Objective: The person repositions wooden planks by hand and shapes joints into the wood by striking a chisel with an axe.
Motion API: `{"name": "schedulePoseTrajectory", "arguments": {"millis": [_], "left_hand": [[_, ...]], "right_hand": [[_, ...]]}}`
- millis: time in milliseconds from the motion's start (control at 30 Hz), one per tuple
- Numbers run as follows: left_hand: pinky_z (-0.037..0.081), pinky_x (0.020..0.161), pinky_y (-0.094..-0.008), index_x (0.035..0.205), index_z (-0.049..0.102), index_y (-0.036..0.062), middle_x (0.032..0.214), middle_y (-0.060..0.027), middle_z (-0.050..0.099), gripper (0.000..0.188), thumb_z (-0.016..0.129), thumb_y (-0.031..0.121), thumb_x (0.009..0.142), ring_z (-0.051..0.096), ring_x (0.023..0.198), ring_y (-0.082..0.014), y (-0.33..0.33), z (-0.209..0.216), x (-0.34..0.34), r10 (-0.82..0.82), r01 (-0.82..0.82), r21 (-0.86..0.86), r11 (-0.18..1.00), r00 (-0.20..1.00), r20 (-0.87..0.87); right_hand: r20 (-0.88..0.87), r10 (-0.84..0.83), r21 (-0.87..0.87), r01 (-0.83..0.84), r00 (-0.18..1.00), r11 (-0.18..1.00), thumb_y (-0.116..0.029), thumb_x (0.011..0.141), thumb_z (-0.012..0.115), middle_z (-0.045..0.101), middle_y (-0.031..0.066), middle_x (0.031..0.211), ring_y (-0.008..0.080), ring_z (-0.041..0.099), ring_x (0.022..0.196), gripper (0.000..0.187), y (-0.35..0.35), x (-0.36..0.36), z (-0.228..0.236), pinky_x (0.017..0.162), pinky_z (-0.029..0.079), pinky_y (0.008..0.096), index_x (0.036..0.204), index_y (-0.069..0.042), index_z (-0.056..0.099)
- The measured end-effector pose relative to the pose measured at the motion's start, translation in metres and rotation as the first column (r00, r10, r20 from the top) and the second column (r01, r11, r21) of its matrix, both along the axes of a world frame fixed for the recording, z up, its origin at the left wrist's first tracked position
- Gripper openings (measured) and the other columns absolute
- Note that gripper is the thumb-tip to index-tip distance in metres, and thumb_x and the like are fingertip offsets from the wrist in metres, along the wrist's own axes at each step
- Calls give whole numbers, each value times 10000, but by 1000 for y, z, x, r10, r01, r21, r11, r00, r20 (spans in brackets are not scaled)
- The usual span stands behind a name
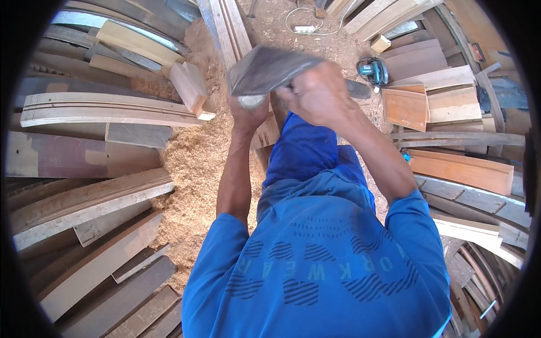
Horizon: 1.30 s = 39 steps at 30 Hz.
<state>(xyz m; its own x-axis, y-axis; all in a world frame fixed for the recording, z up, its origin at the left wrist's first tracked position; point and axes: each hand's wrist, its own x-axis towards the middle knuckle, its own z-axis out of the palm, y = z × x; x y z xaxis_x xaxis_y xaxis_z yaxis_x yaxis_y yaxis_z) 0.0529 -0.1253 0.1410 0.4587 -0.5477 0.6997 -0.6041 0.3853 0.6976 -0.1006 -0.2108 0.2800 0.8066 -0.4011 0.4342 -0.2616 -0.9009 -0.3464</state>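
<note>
My right hand is closed round a dark, broad wedge-shaped tool, smeared by motion; a dark end sticks out to the right of my fist. Its wide part hangs over my left hand, which is closed on an upright tool with a pale round handle end. The lower part of that tool is hidden. Beneath my hands runs a long, grooved wooden beam, reaching away from me beside my blue-trousered leg. Small dark slots show in the beam's near part.
Boards and beams lie stacked along the left. More planks and an orange-brown panel fill the right side. A green power tool rests on the floor, with a white power strip and cord beyond. Wood shavings cover the ground.
</note>
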Motion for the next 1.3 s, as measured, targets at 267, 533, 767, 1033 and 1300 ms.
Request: {"name": "schedulePoseTrajectory", "arguments": {"millis": [267, 533, 767, 1033, 1300], "left_hand": [[530, 719, -314, 1015, 623, -2, 883, -112, 687, 287, 786, 50, 785, 671, 823, -168, 3, -28, 10, -29, 59, 138, 989, 977, -210], [515, 651, -312, 946, 600, 7, 825, -59, 644, 226, 773, 58, 811, 623, 726, -134, -11, -13, 5, -72, 120, 126, 985, 941, -330], [492, 640, -280, 918, 576, 33, 782, -21, 595, 220, 768, 65, 817, 573, 718, -101, -8, -18, 17, 8, 91, 225, 970, 915, -404], [535, 751, -295, 1092, 683, -3, 992, -96, 718, 288, 742, 38, 813, 675, 887, -137, -3, -25, 11, -19, 136, 217, 967, 883, -469], [525, 745, -282, 1064, 639, -10, 971, -78, 689, 262, 728, -1, 818, 656, 865, -129, -8, 1, 18, -104, 158, 121, 980, 925, -366]], "right_hand": [[-68, -68, -3, 68, 995, 998, -243, 739, 753, 683, 180, 748, 365, 677, 697, 233, -4, 15, 38, 594, 530, 459, 713, -26, 670], [-344, -83, -76, 61, 935, 995, -234, 799, 713, 666, 218, 725, 380, 683, 681, 239, -19, 23, -5, 607, 532, 465, 774, 1, 679], [484, -152, 225, 45, 862, 973, -128, 823, 684, 542, 251, 575, 384, 597, 510, 234, -6, 43, 97, 469, 444, 414, 710, 66, 620], [-386, -57, 53, 84, 921, 995, -236, 830, 682, 675, 265, 818, 421, 679, 797, 292, -24, 28, 2, 730, 534, 507, 949, 30, 670], [-177, -61, 383, 126, 982, 915, -153, 796, 729, 685, 253, 855, 416, 679, 849, 279, -3, 6, 32, 761, 523, 469, 1001, 29, 678]]}}
